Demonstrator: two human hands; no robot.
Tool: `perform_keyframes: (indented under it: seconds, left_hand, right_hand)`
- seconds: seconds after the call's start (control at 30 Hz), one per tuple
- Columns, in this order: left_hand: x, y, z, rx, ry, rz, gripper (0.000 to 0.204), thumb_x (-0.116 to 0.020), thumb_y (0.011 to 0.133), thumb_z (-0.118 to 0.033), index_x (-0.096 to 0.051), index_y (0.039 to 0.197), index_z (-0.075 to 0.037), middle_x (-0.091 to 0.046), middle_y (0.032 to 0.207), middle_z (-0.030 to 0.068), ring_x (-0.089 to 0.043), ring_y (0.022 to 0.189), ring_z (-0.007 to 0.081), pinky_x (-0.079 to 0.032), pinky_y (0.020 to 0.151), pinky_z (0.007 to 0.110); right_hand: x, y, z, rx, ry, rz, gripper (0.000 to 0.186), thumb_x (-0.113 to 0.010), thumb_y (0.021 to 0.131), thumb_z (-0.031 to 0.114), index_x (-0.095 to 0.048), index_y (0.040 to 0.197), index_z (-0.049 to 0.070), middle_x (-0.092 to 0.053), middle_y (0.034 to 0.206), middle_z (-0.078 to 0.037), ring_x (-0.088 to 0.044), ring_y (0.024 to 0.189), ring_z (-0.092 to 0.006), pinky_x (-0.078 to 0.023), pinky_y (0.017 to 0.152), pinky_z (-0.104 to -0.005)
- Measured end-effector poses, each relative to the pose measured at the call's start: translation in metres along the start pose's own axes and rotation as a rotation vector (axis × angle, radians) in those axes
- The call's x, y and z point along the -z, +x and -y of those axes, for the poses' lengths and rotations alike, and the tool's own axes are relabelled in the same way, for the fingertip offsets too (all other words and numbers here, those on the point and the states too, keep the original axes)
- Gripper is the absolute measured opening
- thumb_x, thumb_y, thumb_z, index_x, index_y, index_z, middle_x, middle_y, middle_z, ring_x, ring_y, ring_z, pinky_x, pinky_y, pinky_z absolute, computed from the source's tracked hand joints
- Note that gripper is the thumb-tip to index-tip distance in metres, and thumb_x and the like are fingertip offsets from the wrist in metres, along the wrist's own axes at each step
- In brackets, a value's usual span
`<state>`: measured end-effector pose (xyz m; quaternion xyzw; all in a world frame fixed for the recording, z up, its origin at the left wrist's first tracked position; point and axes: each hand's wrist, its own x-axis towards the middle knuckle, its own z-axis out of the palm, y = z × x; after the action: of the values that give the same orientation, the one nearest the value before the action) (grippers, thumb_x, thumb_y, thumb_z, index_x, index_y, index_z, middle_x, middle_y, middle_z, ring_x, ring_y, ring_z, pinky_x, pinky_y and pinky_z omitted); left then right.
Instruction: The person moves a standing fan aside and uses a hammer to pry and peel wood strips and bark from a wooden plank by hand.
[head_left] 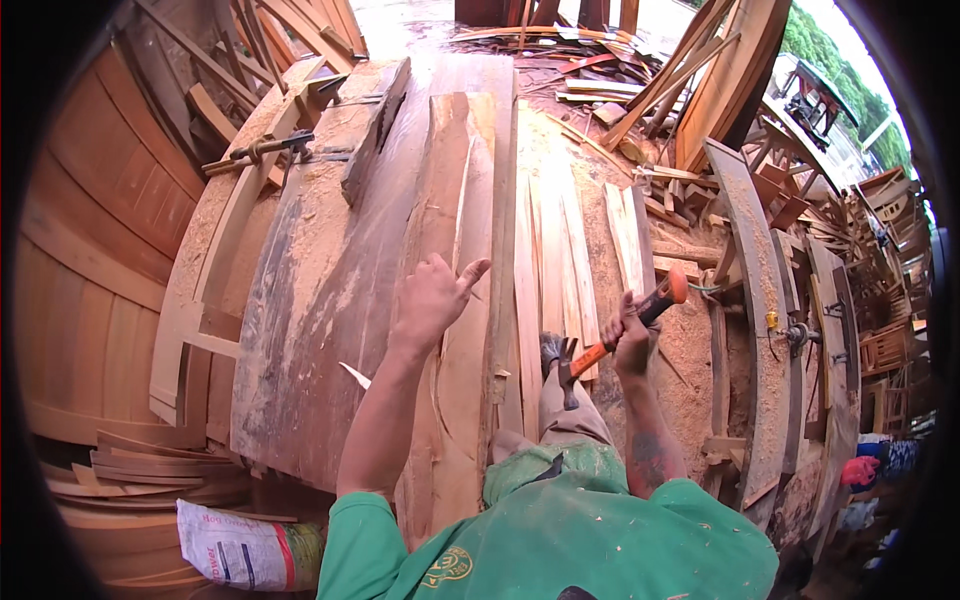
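Note:
My left hand (435,295) is over a long rough plank (465,150) with a split along it, thumb stretched out and fingers loosely bent; whether it touches the wood I cannot tell. My right hand (632,335) grips a claw hammer (602,350) with an orange-and-black handle, its metal head low near my leg (565,410). Pale wooden strips (545,230) lie just right of the plank. A wide weathered board (305,350), dusted with shavings, spreads out to the left, with a small white splinter (355,376) on it.
Clamped boards (260,153) lean along the left. At right are a shavings-covered board (750,260) and a metal clamp (798,335). Scrap wood piles (600,85) and tall planks (720,90) fill the back. A white sack (245,540) sits low at left.

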<state>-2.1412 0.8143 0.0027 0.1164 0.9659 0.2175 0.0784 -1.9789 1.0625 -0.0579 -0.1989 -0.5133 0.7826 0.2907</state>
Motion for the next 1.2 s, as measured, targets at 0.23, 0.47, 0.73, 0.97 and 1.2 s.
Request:
perform_keyframes:
  seconds: [0.23, 0.47, 0.73, 0.97, 1.2]
  left_hand:
    - [-0.032, 0.038, 0.057, 0.025, -0.271, 0.036, 0.052, -0.056, 0.096, -0.042, -0.07, 0.078, 0.004, -0.069, 0.079, 0.0263, -0.07, 0.078, 0.0408, -0.054, 0.07, 0.05]
    - [-0.07, 0.029, 0.005, -0.195, 0.37, -0.224, 0.031, -0.06, 0.087, -0.024, -0.07, 0.073, 0.002, -0.068, 0.072, 0.0231, -0.07, 0.065, 0.0342, -0.055, 0.062, 0.046]
    - [-0.037, 0.04, 0.094, 0.064, -0.742, 0.241, 0.046, -0.062, 0.093, -0.036, -0.062, 0.068, 0.002, -0.054, 0.059, 0.004, -0.05, 0.058, 0.0115, -0.039, 0.054, 0.033]
    - [-0.036, 0.028, 0.051, 0.106, -0.712, 0.067, 0.04, -0.061, 0.097, -0.027, -0.054, 0.067, -0.002, -0.047, 0.059, -0.0045, -0.041, 0.058, 0.0052, -0.031, 0.05, 0.028]
    - [-0.045, 0.014, 0.073, 0.346, -0.472, 0.04, 0.033, -0.062, 0.093, -0.027, -0.067, 0.098, 0.005, -0.067, 0.086, 0.0121, -0.061, 0.08, 0.021, -0.048, 0.073, 0.034]
  right_hand:
    - [0.012, -0.009, 0.011, 0.106, -0.064, 0.075, 0.026, -0.064, 0.098, 0.022, -0.047, 0.082, 0.012, -0.041, 0.056, 0.004, -0.04, 0.045, -0.0071, -0.033, 0.046, -0.0246]
    - [0.095, -0.044, 0.012, 0.118, -0.281, -0.162, 0.031, -0.069, 0.094, 0.017, -0.047, 0.073, 0.013, -0.045, 0.055, 0.005, -0.041, 0.043, -0.0045, -0.031, 0.042, -0.0225]
    - [0.121, -0.031, 0.006, 0.066, -0.269, -0.245, 0.032, -0.067, 0.096, 0.021, -0.045, 0.074, 0.013, -0.041, 0.051, 0.004, -0.039, 0.039, -0.0068, -0.031, 0.04, -0.0251]
    - [0.15, 0.074, 0.006, 0.031, -0.404, -0.245, 0.029, -0.066, 0.097, 0.022, -0.046, 0.078, 0.013, -0.042, 0.052, 0.005, -0.039, 0.043, -0.0049, -0.032, 0.043, -0.0252]
    - [0.169, 0.19, -0.024, -0.052, -0.738, 0.269, 0.006, -0.067, 0.086, 0.007, -0.062, 0.084, 0.004, -0.049, 0.061, 0.002, -0.043, 0.058, -0.0082, -0.038, 0.053, -0.0281]
